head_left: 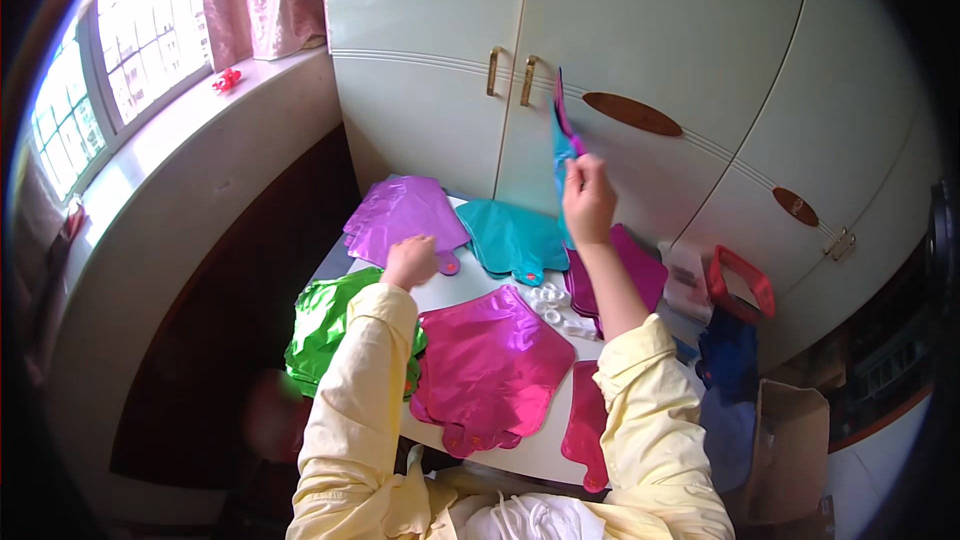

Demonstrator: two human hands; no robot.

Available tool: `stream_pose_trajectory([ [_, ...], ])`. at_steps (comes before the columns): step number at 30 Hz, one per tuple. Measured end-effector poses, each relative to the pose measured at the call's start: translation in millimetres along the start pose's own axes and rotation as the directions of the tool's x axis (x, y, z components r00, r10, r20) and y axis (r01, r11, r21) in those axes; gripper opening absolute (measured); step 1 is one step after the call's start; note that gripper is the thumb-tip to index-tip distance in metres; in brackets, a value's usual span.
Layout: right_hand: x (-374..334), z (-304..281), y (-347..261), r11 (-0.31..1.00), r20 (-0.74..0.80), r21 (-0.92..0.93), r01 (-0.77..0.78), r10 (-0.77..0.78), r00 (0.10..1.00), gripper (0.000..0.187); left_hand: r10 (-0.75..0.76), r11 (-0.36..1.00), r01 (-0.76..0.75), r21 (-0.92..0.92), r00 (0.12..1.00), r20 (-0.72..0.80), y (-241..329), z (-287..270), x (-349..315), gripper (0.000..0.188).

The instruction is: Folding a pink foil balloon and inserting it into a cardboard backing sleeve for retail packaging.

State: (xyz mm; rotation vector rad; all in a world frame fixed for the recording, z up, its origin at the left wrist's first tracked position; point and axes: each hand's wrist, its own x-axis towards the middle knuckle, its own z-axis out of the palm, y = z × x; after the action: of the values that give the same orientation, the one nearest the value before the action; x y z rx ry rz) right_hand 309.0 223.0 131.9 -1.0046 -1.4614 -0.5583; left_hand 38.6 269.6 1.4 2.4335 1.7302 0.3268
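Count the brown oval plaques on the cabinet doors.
2: one brown oval plaque above and to the right of the right hand, and a second plaque farther right, lower in the picture. More could be hidden beyond the dark rim.

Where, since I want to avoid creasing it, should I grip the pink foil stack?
Probably by the narrow tabs at its near edge, approached from the person's side: the pink foil stack lies spread on the table, and those tabs jut toward the person, beyond its broad body.
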Motion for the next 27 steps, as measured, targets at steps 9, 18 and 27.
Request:
stream_pose_trajectory([
  [9, -119, 116, -73, 0.802, 0.363, 0.381, 0.461, -0.588, 0.723, 0.006, -0.073, 0.997, 0.073, 0.01, 0.995, 0.063, -88, 9, -51, 0.046],
  [18, -166, 149, -76, 0.849, 0.699, 0.396, 0.349, -0.525, 0.485, 0.009, -0.085, 0.991, 0.073, 0.111, 0.991, 0.105, -80, -1, -53, 0.027],
  [27, -175, 171, -63, 0.953, 0.833, 0.207, -0.22, -0.054, 0.55, 0.012, -0.057, 0.997, 0.068, 0.039, 0.972, -0.23, -55, -25, -63, 0.019],
])
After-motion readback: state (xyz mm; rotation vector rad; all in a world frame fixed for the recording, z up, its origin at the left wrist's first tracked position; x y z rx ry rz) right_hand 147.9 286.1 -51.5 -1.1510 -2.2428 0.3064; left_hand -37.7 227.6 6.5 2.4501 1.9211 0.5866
